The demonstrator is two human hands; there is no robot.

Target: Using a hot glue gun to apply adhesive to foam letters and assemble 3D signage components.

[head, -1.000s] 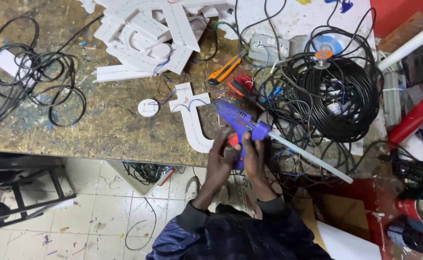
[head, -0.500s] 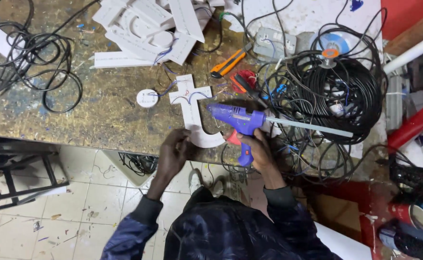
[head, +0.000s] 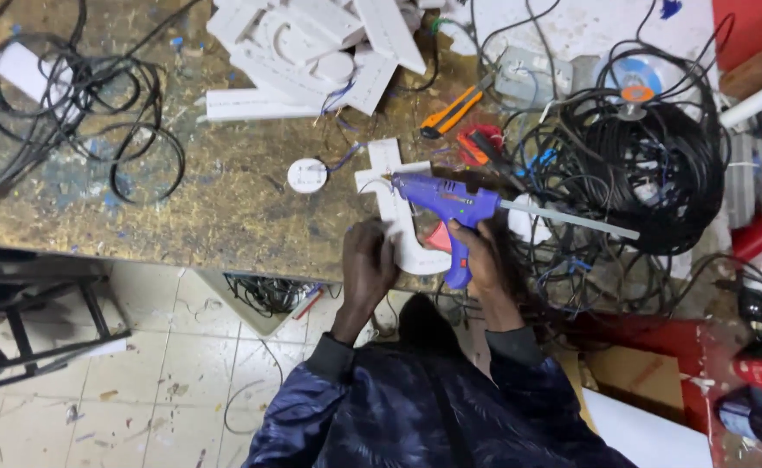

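Observation:
My right hand (head: 482, 256) grips the handle of a blue glue gun (head: 447, 204), its nozzle pointing left over a white curved letter-shaped piece (head: 395, 204) lying on the worn workbench (head: 207, 199). A pale glue stick (head: 571, 221) sticks out of the gun's back to the right. My left hand (head: 367, 262) rests on the lower left edge of the white piece and holds it down near the bench's front edge.
A pile of white letter pieces (head: 311, 52) lies at the back. A small white round disc (head: 307, 175) sits left of the piece. Black cable coils (head: 649, 147) fill the right; more cables (head: 77, 95) lie left. An orange utility knife (head: 454, 111) is nearby.
My left hand has moved from the right hand and gun out to the left and up onto the white piece. The gun has swung level, nozzle to the left.

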